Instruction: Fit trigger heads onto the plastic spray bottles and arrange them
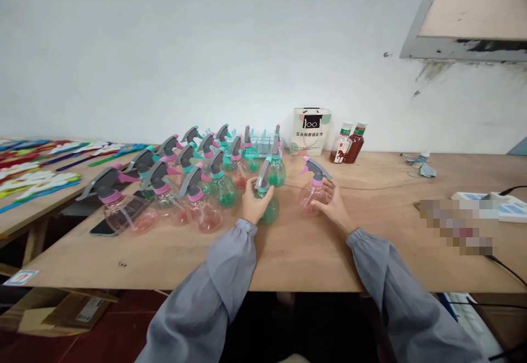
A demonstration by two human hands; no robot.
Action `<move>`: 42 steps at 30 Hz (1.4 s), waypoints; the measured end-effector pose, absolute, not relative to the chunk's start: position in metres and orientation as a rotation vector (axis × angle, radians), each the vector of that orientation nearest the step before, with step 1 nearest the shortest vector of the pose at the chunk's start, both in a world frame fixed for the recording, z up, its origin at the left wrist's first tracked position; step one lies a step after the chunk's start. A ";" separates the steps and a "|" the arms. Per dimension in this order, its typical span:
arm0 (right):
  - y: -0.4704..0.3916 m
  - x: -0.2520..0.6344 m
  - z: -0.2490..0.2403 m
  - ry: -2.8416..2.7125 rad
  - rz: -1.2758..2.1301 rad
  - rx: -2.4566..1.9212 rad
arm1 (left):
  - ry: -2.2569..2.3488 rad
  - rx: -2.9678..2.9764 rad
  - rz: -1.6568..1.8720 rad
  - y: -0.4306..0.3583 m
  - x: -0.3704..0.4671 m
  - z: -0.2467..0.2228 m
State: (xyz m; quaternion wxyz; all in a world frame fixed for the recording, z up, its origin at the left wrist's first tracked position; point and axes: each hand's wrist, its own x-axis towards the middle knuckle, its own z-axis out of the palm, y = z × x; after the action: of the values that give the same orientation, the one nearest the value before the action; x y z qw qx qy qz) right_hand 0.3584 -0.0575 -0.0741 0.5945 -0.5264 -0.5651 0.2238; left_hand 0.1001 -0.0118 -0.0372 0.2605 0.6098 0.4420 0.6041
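Observation:
My left hand (pixel 256 202) is wrapped round a green spray bottle (pixel 269 210) with a grey and teal trigger head, at the right end of a group of similar bottles. Just right of it, my right hand (pixel 332 204) grips a pink spray bottle (pixel 309 197) by its side, its pink trigger pointing left. Both bottles are upright, a short gap apart. Several more pink and green spray bottles (pixel 206 213) stand in rows to the left. Part of each held bottle is hidden by my fingers.
Behind the bottles, a paper bag (pixel 310 132) and two sauce bottles (pixel 348 143) stand against the wall. A phone (pixel 102 227) lies under the leftmost bottles. At right are a white power strip (pixel 489 206) and cables. Colourful strips (pixel 49 179) cover another table at left.

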 end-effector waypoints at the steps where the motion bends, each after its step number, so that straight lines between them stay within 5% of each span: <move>1: -0.054 0.361 -0.068 -1.331 0.516 -1.195 | 1.212 1.641 1.627 -0.010 0.100 -0.040; 13: -0.031 0.352 0.026 -1.723 0.666 -1.024 | 1.081 1.848 1.461 0.014 0.099 -0.066; 19: -0.014 0.333 0.014 -1.566 0.629 -1.071 | 0.949 1.791 1.477 0.021 0.103 -0.076; 26: -0.010 0.328 -0.001 -1.537 0.599 -1.025 | 0.947 1.818 1.911 0.002 0.102 -0.068; 42: -0.014 0.319 -0.022 -1.388 0.477 -1.061 | 1.187 2.298 1.571 0.018 0.104 -0.076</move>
State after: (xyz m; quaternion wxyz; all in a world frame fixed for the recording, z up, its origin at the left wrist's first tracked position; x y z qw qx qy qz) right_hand 0.3190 -0.0138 -0.0223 0.6173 -0.4611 -0.6029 0.2071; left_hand 0.1040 0.0178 -0.0765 0.0575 0.7580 0.3917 0.5183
